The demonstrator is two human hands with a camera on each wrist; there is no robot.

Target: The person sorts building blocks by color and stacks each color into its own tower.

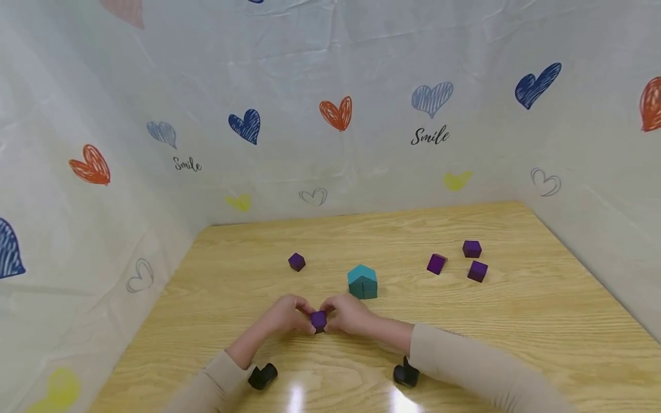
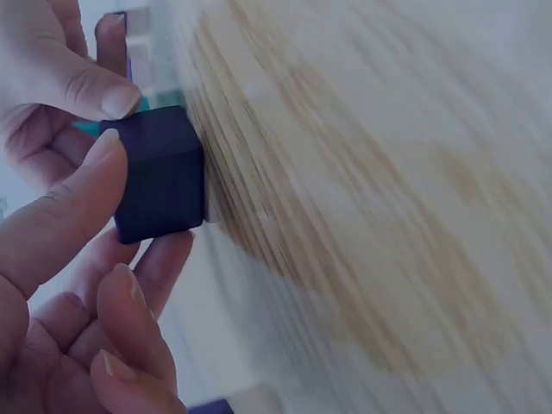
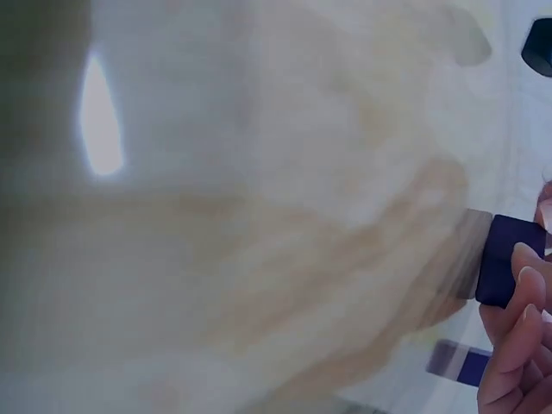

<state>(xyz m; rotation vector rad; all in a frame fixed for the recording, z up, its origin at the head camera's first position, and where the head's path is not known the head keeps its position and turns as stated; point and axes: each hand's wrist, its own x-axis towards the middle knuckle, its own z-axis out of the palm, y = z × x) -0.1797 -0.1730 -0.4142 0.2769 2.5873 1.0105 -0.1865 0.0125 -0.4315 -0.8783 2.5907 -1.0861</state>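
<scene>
Both hands meet over a small dark purple cube (image 1: 318,321), low at the wooden tabletop. My left hand (image 1: 289,315) pinches it from the left; in the left wrist view its thumb lies on the near face of the cube (image 2: 159,177) and fingers pass beneath. From the other side my right hand (image 1: 348,315) grips the same cube, its thumb at an upper edge in the left wrist view. The right wrist view has the cube (image 3: 504,259) at its right edge, partly covered by fingers. Just beyond the right hand stands a teal block shape (image 1: 362,281) with a peaked outline.
One purple cube (image 1: 296,262) lies at the back left of the table (image 1: 248,241). Three purple blocks sit at the back right, the nearest (image 1: 477,271) close to another (image 1: 472,249). Black wrist devices (image 1: 263,376) hang below the sleeves. A heart-printed curtain (image 1: 289,74) surrounds the table.
</scene>
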